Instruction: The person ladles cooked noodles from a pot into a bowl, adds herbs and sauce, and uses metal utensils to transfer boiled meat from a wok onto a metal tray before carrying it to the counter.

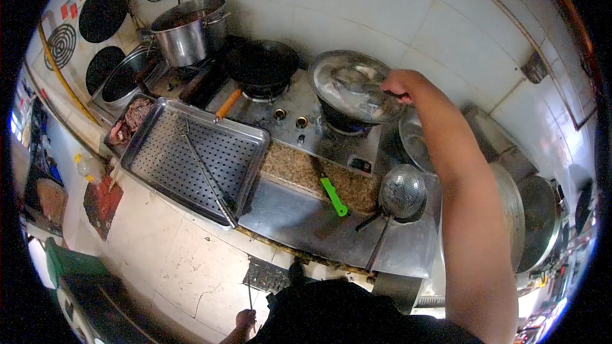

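Note:
My right hand [403, 86] reaches over the back right burner and is closed at the right edge of a wide metal pan [322, 92]. Pale pieces of food [357, 89] sit in cloudy liquid in it. What the fingers grip is hidden. Low in the view, beside my dark clothing, my left hand [245, 320] is closed around a thin rod [250, 296] pointing upward; its far end is hard to make out. A perforated ladle [403, 192] rests on the steel counter, nearer to me than the pan. Left of it lies a green-handled tool [334, 196].
A perforated tray [191, 153] with a long metal tool [205, 172] across it stands at left. Behind are a dark wok [262, 64] with a wooden handle and a tall steel pot [185, 41]. Meat [135, 114] lies left of the tray. More pans [539, 223] stand at right.

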`<state>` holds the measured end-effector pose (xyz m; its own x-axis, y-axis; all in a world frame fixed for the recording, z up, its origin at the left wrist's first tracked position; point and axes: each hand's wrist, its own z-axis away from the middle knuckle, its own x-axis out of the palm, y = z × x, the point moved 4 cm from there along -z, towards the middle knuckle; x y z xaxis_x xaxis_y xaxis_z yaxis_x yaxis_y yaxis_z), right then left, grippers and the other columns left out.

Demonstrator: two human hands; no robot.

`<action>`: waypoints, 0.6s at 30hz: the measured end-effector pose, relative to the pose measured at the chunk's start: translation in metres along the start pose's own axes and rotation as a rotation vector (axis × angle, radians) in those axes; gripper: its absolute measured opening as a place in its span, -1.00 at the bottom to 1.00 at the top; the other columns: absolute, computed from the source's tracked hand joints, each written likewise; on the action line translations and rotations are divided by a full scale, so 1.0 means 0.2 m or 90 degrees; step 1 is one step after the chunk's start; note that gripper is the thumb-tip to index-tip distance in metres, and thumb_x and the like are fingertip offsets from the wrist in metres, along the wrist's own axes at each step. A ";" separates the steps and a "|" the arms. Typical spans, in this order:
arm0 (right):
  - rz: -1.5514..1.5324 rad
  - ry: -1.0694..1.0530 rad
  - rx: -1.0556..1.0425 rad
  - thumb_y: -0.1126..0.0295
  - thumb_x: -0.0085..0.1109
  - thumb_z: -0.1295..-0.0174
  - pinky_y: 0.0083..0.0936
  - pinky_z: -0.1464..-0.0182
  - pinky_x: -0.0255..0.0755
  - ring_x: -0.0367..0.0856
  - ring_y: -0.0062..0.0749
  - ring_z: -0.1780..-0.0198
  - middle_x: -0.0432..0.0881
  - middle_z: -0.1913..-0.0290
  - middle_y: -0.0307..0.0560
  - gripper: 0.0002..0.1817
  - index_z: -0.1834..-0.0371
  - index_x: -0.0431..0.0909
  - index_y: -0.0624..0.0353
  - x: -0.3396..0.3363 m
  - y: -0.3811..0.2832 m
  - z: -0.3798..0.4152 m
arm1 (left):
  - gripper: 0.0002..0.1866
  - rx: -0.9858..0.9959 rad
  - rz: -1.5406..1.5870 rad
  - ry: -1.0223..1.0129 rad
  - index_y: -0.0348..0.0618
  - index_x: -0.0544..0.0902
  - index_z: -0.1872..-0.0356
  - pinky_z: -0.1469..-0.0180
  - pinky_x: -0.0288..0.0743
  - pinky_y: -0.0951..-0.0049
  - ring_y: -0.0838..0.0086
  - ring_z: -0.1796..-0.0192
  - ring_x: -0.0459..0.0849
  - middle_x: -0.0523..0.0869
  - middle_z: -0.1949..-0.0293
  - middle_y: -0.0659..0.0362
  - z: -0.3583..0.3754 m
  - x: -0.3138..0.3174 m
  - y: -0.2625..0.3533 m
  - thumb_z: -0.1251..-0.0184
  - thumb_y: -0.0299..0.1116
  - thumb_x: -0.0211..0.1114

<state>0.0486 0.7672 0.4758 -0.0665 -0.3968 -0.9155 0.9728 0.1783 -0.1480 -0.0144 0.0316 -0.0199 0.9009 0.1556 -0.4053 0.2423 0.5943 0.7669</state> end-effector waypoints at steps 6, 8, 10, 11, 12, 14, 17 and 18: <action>0.025 -0.121 0.038 0.06 -0.12 -0.19 -0.52 0.79 0.05 0.20 -0.50 0.82 0.30 0.77 -0.16 -0.58 0.65 0.33 0.17 0.03 0.07 0.01 | -0.76 -0.023 0.062 0.029 -0.20 0.52 0.60 0.63 0.41 0.47 0.49 0.68 0.50 0.53 0.69 0.18 0.02 -0.02 0.02 -0.10 -0.25 0.10; -0.052 -0.154 0.034 0.02 -0.16 -0.20 -0.54 0.81 0.00 0.17 -0.54 0.84 0.29 0.80 -0.20 -0.55 0.69 0.29 0.14 0.05 0.12 -0.02 | -0.76 0.005 0.054 0.030 -0.20 0.53 0.59 0.63 0.41 0.47 0.49 0.68 0.50 0.52 0.69 0.18 -0.01 -0.03 0.03 -0.10 -0.25 0.10; -0.071 -0.149 0.046 0.01 -0.16 -0.20 -0.55 0.81 -0.01 0.16 -0.56 0.84 0.30 0.79 -0.20 -0.55 0.68 0.29 0.13 0.07 0.17 -0.07 | -0.77 0.028 0.046 0.032 -0.21 0.53 0.58 0.64 0.41 0.47 0.49 0.68 0.50 0.52 0.69 0.17 -0.02 -0.04 0.03 -0.10 -0.25 0.10; -0.089 -0.144 0.058 0.01 -0.16 -0.20 -0.57 0.82 -0.02 0.15 -0.59 0.84 0.30 0.79 -0.21 -0.56 0.66 0.28 0.11 0.08 0.18 -0.06 | -0.77 0.056 0.043 0.048 -0.21 0.52 0.59 0.64 0.40 0.48 0.49 0.69 0.50 0.52 0.70 0.18 -0.02 -0.04 0.03 -0.10 -0.26 0.11; -0.089 -0.146 0.059 0.01 -0.16 -0.20 -0.57 0.82 -0.02 0.15 -0.59 0.84 0.30 0.79 -0.21 -0.56 0.66 0.28 0.11 0.09 0.20 -0.06 | -0.77 0.083 0.040 0.063 -0.21 0.51 0.60 0.65 0.39 0.48 0.49 0.69 0.49 0.51 0.70 0.18 -0.01 -0.04 0.02 -0.10 -0.27 0.12; -0.162 -0.150 0.059 0.00 -0.17 -0.20 -0.59 0.81 -0.03 0.14 -0.61 0.84 0.31 0.78 -0.21 -0.59 0.61 0.30 0.09 0.11 0.23 -0.04 | -0.80 0.199 -0.180 0.061 -0.19 0.50 0.61 0.64 0.41 0.47 0.46 0.67 0.51 0.53 0.68 0.18 -0.01 -0.03 -0.03 -0.06 -0.29 0.15; -0.170 -0.193 0.048 -0.02 -0.18 -0.21 -0.61 0.81 -0.03 0.12 -0.63 0.84 0.31 0.77 -0.22 -0.59 0.57 0.31 0.08 0.13 0.27 -0.06 | -0.86 0.108 -0.205 0.036 -0.16 0.50 0.61 0.58 0.44 0.44 0.41 0.59 0.56 0.56 0.61 0.16 0.02 0.00 -0.06 0.02 -0.34 0.20; -0.172 -0.196 0.045 -0.02 -0.18 -0.21 -0.61 0.81 -0.03 0.12 -0.63 0.84 0.31 0.77 -0.22 -0.59 0.57 0.31 0.08 0.14 0.29 -0.07 | -0.88 -0.097 -0.008 0.016 -0.14 0.50 0.60 0.55 0.47 0.42 0.38 0.54 0.58 0.58 0.57 0.15 0.04 0.01 -0.11 0.06 -0.36 0.22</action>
<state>0.0992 0.7794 0.4370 -0.2618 -0.6740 -0.6907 0.9433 -0.0274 -0.3308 -0.0158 0.0132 -0.0331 0.8888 0.1659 -0.4272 0.1936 0.7090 0.6781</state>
